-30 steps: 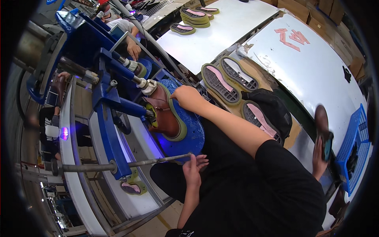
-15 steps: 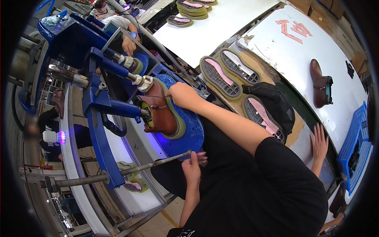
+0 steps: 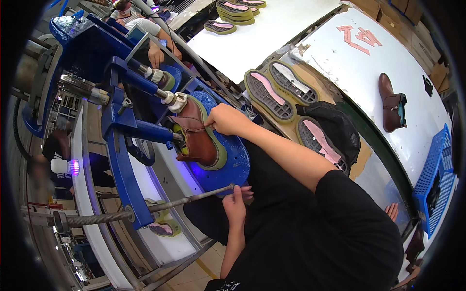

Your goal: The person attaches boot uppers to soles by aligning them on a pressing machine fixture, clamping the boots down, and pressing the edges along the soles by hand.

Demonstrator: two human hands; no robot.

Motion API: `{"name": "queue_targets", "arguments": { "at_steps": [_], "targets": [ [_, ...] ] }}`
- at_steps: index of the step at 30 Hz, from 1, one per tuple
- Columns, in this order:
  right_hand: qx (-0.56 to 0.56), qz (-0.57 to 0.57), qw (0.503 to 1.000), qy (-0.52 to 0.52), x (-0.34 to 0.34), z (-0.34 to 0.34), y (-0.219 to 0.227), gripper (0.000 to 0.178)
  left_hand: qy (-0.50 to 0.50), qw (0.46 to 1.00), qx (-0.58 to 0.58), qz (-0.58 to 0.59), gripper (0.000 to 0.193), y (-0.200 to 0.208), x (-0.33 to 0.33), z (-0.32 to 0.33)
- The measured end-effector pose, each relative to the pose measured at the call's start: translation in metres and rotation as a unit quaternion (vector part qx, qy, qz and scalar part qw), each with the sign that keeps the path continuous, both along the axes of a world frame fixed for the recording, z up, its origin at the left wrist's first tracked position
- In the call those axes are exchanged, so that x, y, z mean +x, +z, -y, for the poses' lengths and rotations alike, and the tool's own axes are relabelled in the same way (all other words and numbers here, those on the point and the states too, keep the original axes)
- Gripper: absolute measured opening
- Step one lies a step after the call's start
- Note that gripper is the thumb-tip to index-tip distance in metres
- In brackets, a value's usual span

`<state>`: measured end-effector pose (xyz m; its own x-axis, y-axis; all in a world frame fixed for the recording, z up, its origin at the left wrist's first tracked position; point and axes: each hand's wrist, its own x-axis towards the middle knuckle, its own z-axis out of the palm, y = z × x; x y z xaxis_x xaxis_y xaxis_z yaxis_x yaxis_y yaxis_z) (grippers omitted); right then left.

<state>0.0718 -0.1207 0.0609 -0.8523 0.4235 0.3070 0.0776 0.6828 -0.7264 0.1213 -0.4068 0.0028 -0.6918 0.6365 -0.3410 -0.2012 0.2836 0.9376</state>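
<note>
A brown ankle boot [image 3: 203, 148] with a zip and an olive-green sole lies on its side on the blue plate [image 3: 238, 162] of a press. Metal rods with wrapped ends reach its toe and its opening. My right hand [image 3: 227, 120] is at the boot's sole edge, index fingertip touching the upper near the zip. Its other fingers curl in, and their undersides are hidden. My left hand [image 3: 236, 206] is beside the end of a threaded rod [image 3: 194, 200], thumb up against the tip and fingers stretched apart below the plate.
Loose soles [image 3: 270, 94] with pink or white strips lie on the bench beside a black mesh bag [image 3: 335, 133]. Another boot [image 3: 392, 104] and a blue basket [image 3: 432, 182] are at the right. A co-worker's fingers [image 3: 392, 211] show at far right; another person works behind the press frame [image 3: 127, 191].
My right index finger now points out onto the boot's upper, and the hand sits slightly farther back. The co-worker's hand at the right has drawn down, mostly out of sight. My left hand stays.
</note>
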Motion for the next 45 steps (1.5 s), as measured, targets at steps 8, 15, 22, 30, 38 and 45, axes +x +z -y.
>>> {"name": "queue_targets", "arguments": {
  "at_steps": [8, 15, 22, 30, 38, 45],
  "targets": [
    [0.018, 0.001, 0.999, 0.05, 0.012, -0.002, 0.006, 0.034, -0.002, 1.0, 0.001, -0.01, 0.046, 0.0, 0.0, 0.0],
    [0.017, 0.026, 0.997, 0.064, 0.045, 0.018, 0.012, 0.029, -0.002, 1.0, -0.008, -0.007, 0.045, 0.005, 0.0, -0.001],
    [0.086, 0.011, 0.996, -0.012, 0.081, 0.073, 0.021, 0.025, -0.007, 1.0, 0.001, -0.004, 0.048, -0.003, -0.002, 0.002],
    [0.208, 0.05, 0.974, -0.073, 0.093, 0.129, 0.029, 0.023, -0.008, 0.999, -0.024, -0.036, 0.05, -0.008, -0.004, 0.006],
    [0.166, 0.016, 0.986, -0.03, 0.11, 0.143, 0.032, 0.035, -0.031, 0.999, -0.011, -0.032, 0.049, -0.007, -0.013, 0.016],
    [-0.413, -0.086, 0.907, -0.014, 0.139, 0.109, 0.012, 0.024, 0.019, 0.998, 0.053, 0.036, 0.056, -0.005, -0.031, 0.034]
  ]
}}
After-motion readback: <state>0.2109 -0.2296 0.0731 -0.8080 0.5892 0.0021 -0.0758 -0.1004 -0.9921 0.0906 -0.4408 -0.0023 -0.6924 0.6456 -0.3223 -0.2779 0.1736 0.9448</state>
